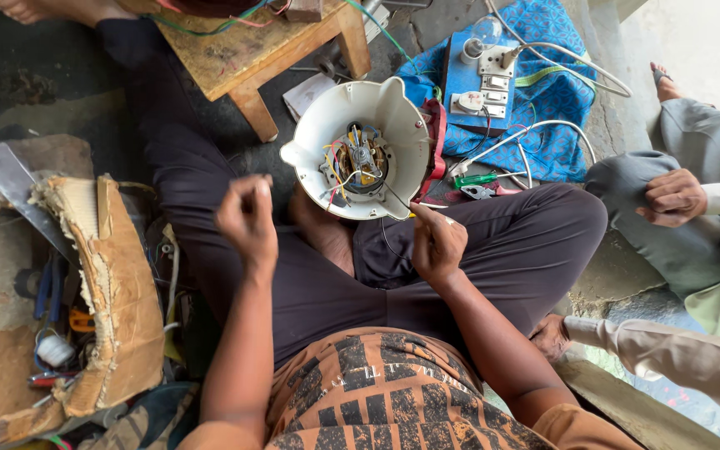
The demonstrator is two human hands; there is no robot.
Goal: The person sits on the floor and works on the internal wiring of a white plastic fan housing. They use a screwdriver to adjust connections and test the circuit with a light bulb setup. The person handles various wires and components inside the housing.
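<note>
Down on the floor, at the far left, a torn cardboard box point(102, 292) stood open with pliers and odd tools tumbled inside it. Next came the person's left hand point(247, 218), raised over the lap with its fingers curled into a loose fist; whether it pinched a fine wire I could not tell, for nothing showed between the fingers. Behind it stood a low wooden stool point(264, 50). In the middle, propped against the crossed legs, lay the white appliance base point(358, 150), turned open side up so that its motor and the tangle of yellow, red and black wires point(352, 162) showed. The right hand point(437, 243) hovered just beside the base's lower rim, thumb and forefinger closed on a thin pale strand or lead that ran towards the opening. Further right a green-handled screwdriver point(477, 178) lay on the floor near a blue switch board point(483, 82) resting on blue cloth, its white cable looping away. At the far right another person sat, one hand point(673, 197) resting on a knee.

To my eye the risks were plain: the base rested on nothing firm and could roll off the legs, a tug might snap the thin lead, and bare wiring so near a switch board could give a shock if it were live.
</note>
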